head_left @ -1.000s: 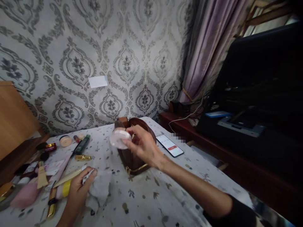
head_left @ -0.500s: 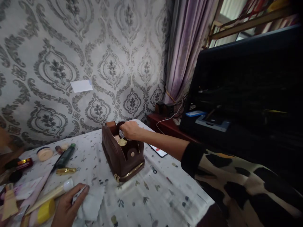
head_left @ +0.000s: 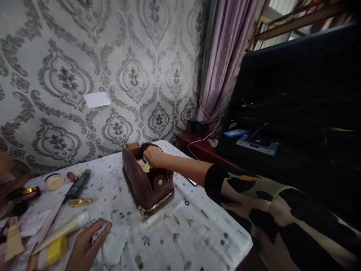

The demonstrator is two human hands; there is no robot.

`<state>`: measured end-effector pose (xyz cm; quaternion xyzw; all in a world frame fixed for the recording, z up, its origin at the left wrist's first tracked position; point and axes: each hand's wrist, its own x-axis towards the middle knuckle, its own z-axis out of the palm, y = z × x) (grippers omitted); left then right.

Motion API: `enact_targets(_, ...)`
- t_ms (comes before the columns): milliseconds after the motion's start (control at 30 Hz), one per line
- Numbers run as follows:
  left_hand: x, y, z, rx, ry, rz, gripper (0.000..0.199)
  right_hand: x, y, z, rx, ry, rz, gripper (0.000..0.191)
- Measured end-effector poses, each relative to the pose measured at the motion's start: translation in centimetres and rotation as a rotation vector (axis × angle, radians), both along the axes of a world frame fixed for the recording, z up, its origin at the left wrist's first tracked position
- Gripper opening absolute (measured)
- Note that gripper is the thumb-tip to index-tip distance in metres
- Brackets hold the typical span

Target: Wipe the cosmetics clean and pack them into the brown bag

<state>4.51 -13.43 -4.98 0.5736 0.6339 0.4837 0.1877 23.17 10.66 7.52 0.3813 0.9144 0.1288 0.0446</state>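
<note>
Had the right hand (head_left: pixel 153 156) dipped into the open mouth of the brown bag (head_left: pixel 135 175) on the bench (head_left: pixel 211 229); could not tell its grip, with the fingers out of sight. Pinched a white cloth (head_left: pixel 115 244) in the left hand (head_left: pixel 88 242), in front of the bag and to its left. Had a gold tube (head_left: pixel 80 202), a green tube (head_left: pixel 80 185) and a yellow-capped container (head_left: pixel 57 249) lying left of the bag.

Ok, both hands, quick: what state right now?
Left hand: closed, holding a thin white cloth.
Right hand: in the open brown zippered bag; grip hidden, can't tell.
</note>
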Motion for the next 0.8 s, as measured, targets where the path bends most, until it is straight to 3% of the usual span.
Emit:
enact_targets(367, 0.7, -0.1, -0.6, -0.023, 0.01, 0.017, 0.047, 0.6, 2.1, -0.5, -0.029, 0.002, 0.076, 0.025)
enact_targets(600, -0.2, 0.0, -1.0, -0.055, 0.14, -0.027, 0.044, 0.8, 3.5, 0.6, -0.093, -0.108, 0.077, 0.017)
enact_targets(800, 0.2, 0.0, -1.5, -0.056, 0.084, -0.015, 0.045, 1.3, 2.6, 0.6, -0.016, -0.128, 0.107, 0.02)
